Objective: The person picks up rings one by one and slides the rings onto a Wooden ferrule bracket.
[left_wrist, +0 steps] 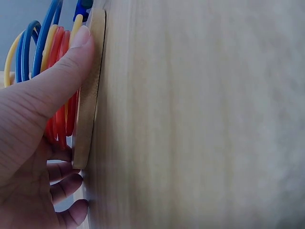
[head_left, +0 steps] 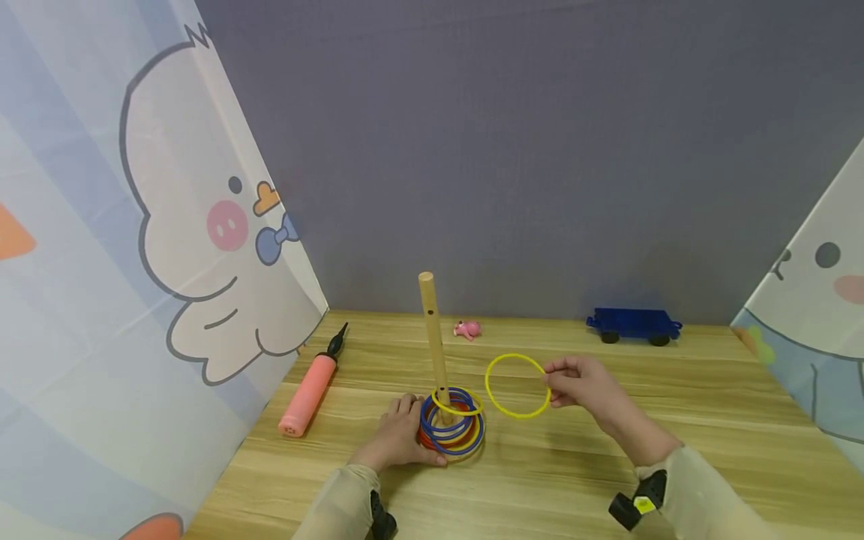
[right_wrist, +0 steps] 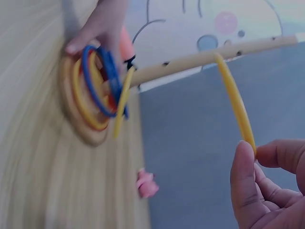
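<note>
A wooden post [head_left: 435, 337] stands upright on a round wooden base [left_wrist: 88, 124], with several blue, red and yellow rings [left_wrist: 61, 117] stacked around its foot. A yellow ring lies tilted at the top of the pile. My left hand [head_left: 400, 435] grips the base from the left, thumb on the near side and fingers curled round the far side. To the right of the post, my right hand [head_left: 587, 386] pinches a yellow ring [right_wrist: 235, 98] between thumb and fingertips. That ring is held in the air, apart from the post.
A pink hand pump [head_left: 310, 394] with a black nozzle lies at the left of the wooden table [head_left: 715, 427]. Behind the post sits a small pink toy animal [head_left: 467, 329]. At the back right is a blue toy wagon [head_left: 633, 322], in front of a grey cloth wall [head_left: 540, 165].
</note>
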### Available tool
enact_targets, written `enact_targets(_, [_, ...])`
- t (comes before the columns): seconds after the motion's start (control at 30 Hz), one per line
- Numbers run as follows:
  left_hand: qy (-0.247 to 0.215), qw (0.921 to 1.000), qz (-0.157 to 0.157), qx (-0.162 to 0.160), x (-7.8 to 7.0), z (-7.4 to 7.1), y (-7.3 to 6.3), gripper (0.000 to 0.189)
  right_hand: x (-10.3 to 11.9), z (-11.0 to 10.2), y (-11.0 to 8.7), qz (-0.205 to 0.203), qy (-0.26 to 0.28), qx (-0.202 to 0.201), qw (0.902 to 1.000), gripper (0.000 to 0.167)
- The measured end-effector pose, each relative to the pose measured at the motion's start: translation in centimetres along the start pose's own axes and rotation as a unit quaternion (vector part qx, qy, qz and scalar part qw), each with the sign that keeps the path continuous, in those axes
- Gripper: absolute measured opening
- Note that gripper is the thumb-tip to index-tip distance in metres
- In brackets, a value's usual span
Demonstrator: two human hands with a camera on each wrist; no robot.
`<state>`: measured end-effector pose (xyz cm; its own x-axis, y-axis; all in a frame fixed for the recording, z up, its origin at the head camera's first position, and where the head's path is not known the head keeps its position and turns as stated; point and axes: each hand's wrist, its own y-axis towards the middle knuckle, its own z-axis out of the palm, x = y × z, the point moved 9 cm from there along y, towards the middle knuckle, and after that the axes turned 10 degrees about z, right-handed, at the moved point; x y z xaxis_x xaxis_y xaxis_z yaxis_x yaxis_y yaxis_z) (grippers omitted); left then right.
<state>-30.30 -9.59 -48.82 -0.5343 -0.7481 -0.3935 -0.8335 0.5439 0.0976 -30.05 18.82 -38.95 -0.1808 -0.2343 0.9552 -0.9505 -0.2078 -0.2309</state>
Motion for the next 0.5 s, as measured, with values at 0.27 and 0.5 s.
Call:
enact_targets(0.27, [-0.001, 1.0, 0.0, 0.002, 0.0, 0.0, -0.1, 0.11, 4.3, 1.3, -1.3, -0.038, 0.019, 0.007, 0.9991, 0.033])
enact_targets(0.5, [-0.001, 1.0, 0.0, 0.003, -0.1, -0.1, -0.1, 0.11, 7.4, 2.5, -2.1, -0.067, 0.045, -0.001, 0.9967, 0.031])
